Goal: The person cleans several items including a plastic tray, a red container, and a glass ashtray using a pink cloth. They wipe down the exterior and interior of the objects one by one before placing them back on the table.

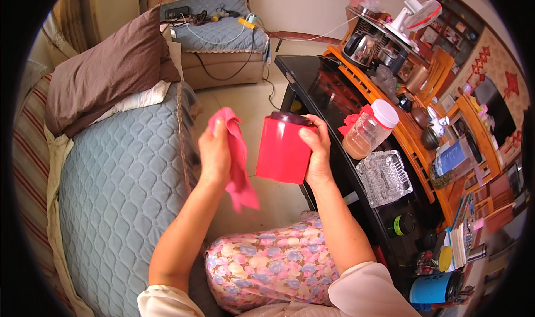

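A pink cloth [238, 162] hangs from my left hand [215, 154], pinched between thumb and fingers. My right hand [317, 149] grips a red canister [282, 149] with a dark lid by its right side; the canister is upright and held in the air above the floor. A small gap separates the cloth from the canister. To the right of my right hand, a clear plastic jar [368, 131] with a white lid and brown contents stands on the black table [301, 68], near a cut-glass dish [384, 178].
A sofa with a blue quilted cover [121, 170] and a brown pillow [108, 70] lies on the left. On the table's right side are a wooden tea tray [380, 95], a steel kettle [358, 48], a small green-banded jar [403, 224] and a blue canister [434, 287]. Cables and tools rest on the far seat.
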`<action>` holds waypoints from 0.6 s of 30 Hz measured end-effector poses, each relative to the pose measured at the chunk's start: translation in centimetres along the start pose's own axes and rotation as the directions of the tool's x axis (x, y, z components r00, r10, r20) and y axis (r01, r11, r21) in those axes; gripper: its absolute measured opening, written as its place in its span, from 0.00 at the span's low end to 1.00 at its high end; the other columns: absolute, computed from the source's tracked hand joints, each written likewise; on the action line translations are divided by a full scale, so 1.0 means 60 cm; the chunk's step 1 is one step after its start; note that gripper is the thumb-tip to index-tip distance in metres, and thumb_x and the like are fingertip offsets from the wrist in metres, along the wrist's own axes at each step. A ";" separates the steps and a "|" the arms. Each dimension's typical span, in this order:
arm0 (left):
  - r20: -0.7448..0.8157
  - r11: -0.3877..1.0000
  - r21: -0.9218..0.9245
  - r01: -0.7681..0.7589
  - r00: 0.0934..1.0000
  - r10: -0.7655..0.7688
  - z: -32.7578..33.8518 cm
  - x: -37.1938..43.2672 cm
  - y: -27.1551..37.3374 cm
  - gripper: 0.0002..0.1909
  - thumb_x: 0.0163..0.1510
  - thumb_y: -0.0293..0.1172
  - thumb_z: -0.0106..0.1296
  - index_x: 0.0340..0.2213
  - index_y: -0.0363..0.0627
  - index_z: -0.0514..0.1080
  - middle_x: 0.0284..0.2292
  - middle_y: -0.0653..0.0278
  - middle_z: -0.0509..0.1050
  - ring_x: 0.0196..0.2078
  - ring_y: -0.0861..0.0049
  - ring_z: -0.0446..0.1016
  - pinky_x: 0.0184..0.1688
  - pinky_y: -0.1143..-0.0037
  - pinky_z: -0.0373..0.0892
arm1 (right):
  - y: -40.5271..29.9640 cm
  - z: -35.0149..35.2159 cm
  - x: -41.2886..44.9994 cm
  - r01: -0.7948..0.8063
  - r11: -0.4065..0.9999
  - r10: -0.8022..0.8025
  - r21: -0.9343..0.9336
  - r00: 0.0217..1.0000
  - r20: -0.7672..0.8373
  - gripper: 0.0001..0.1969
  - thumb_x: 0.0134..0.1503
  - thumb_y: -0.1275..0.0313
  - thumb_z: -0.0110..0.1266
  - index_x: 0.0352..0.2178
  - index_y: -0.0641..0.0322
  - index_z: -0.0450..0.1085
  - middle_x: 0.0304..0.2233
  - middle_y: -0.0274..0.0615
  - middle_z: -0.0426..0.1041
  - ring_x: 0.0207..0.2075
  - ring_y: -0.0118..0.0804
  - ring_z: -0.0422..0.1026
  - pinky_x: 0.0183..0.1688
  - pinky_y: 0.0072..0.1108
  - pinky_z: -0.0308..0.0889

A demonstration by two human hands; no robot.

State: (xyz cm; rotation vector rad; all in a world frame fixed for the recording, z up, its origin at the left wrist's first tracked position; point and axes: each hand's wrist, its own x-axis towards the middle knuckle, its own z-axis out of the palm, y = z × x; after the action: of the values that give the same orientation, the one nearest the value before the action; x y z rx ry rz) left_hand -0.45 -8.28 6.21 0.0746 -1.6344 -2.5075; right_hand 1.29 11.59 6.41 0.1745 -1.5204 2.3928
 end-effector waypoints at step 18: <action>0.451 0.323 0.743 -0.587 0.794 0.407 0.044 -0.060 0.024 0.24 0.52 0.38 0.50 0.48 0.38 0.65 0.52 0.41 0.60 0.55 0.48 0.58 0.58 0.63 0.56 | 0.058 0.030 -0.014 -0.297 0.955 0.296 -0.001 0.953 -0.069 0.18 0.50 0.65 0.56 0.38 0.66 0.64 0.33 0.40 0.69 0.37 0.30 0.68 0.42 0.22 0.65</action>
State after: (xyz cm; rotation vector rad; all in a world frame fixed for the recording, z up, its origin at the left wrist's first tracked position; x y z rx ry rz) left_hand 2.91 -5.92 8.49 -0.5072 -2.3546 -1.0473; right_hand 0.88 8.43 4.00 -0.1492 -1.6270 2.5854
